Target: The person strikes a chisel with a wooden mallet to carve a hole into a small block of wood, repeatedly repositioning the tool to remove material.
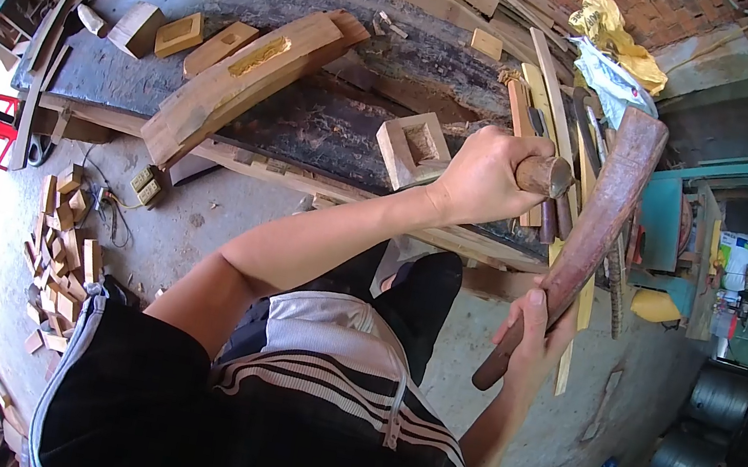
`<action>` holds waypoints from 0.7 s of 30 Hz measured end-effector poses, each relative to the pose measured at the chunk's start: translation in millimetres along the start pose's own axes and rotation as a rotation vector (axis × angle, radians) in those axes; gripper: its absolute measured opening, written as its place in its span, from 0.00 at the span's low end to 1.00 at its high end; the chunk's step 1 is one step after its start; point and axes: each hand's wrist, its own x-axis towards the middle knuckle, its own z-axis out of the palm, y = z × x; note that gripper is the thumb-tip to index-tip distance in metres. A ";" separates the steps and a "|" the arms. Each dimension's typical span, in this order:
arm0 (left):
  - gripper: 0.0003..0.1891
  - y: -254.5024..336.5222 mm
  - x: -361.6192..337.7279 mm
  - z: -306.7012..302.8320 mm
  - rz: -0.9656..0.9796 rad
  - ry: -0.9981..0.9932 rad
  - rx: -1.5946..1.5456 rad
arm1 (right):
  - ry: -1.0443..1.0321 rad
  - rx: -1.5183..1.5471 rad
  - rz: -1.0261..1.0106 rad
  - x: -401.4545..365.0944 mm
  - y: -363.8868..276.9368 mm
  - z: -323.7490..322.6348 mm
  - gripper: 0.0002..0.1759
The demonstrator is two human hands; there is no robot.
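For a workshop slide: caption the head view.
Left hand grips a round wooden handle by a square wooden block; right hand holds a reddish-brown wooden club.

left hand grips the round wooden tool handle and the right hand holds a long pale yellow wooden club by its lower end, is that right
Not quite. The head view shows that the long wooden club in the right hand is dark reddish-brown, not pale yellow. The left hand does grip the round wooden tool handle, and the right hand holds the club by its lower end.

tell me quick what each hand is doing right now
left hand: closed around the chisel handle
right hand: closed around the wooden mallet
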 end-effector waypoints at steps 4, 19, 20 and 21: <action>0.12 -0.1 -2.0 4.8 0.063 0.003 0.027 | 0.079 0.000 -0.237 6.1 -14.8 -3.5 0.21; 0.09 5.6 -19.9 18.1 0.088 -0.136 0.177 | 0.148 0.191 -0.259 -9.6 -13.2 -10.5 0.19; 0.10 7.0 -19.1 18.2 0.096 -0.156 0.183 | 0.156 0.193 -0.260 -10.8 -10.0 -11.0 0.19; 0.10 5.5 -18.6 20.2 0.105 -0.161 0.181 | 0.119 0.085 -0.273 -10.7 -3.2 -11.4 0.19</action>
